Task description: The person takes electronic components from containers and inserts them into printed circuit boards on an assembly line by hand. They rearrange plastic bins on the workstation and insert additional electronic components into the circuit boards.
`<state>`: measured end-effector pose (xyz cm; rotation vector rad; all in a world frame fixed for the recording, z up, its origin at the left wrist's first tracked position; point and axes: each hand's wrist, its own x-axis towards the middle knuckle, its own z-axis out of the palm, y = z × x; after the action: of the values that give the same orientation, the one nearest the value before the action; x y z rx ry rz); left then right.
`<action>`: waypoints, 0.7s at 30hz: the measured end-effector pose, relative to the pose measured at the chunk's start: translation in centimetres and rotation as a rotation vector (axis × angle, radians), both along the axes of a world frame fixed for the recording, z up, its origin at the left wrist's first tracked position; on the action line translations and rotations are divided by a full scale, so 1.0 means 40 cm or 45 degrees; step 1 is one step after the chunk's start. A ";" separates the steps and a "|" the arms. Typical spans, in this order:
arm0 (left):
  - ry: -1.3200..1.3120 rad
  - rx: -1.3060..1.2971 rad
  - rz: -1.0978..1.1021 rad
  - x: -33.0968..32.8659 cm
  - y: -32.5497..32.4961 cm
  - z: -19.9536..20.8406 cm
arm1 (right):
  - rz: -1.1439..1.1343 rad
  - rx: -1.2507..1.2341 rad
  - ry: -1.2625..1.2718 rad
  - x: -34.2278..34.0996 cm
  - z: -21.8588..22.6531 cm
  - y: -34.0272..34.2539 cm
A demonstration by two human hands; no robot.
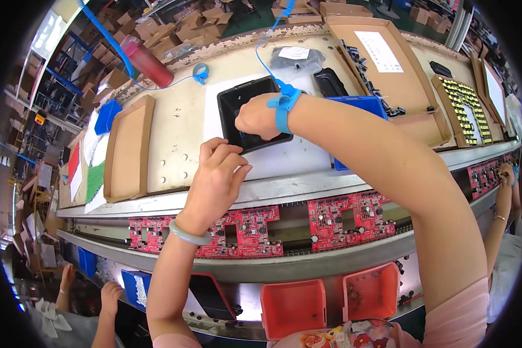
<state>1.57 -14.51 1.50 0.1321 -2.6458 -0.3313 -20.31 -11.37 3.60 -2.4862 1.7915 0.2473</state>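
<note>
My right hand (258, 118), with a blue wrist strap (283, 110) on its wrist, reaches down into a black plastic bin (231, 100). Its fingers are curled together; what they hold, if anything, is hidden by the hand. At the bin's near left corner is my left hand (217, 173), loosely bent with fingers apart and nothing visible in them. A pale bangle (189, 233) circles that wrist. Below both hands, red circuit boards (252, 231) carrying small components sit in a row on the conveyor rail (296, 254).
Beyond the bin lie a dark bag (298, 60) and cardboard trays (129, 148). A blue bin (359, 106) is under my right forearm. Red bins (293, 307) stand nearest my body. A red bottle (148, 62) is at far left. Other people's hands (111, 297) show at both sides.
</note>
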 end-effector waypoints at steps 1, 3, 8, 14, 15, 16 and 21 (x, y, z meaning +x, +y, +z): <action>-0.013 0.008 0.007 0.004 0.002 0.002 | 0.014 -0.016 -0.052 0.000 -0.011 -0.009; -0.020 0.006 0.012 0.007 0.003 0.003 | -0.002 -0.031 -0.056 0.007 -0.001 0.006; 0.054 -0.010 -0.028 -0.007 0.001 0.012 | -0.070 -0.251 -0.271 -0.020 -0.029 -0.007; 0.148 0.063 0.119 -0.106 -0.005 0.037 | -0.287 -0.518 -0.587 -0.057 0.019 0.081; 0.097 0.139 0.141 -0.135 -0.007 0.046 | -0.325 -0.690 -0.757 -0.054 0.025 0.111; 0.092 0.155 0.134 -0.166 -0.025 0.045 | -0.368 -0.863 -0.922 -0.052 0.031 0.147; -0.627 0.242 0.261 -0.284 -0.071 0.038 | -0.491 -0.892 -1.004 -0.003 0.069 0.430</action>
<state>-9.77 -17.36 3.03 0.6128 -3.0378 -0.5378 -20.42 5.83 6.36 -1.9533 2.0677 -1.3693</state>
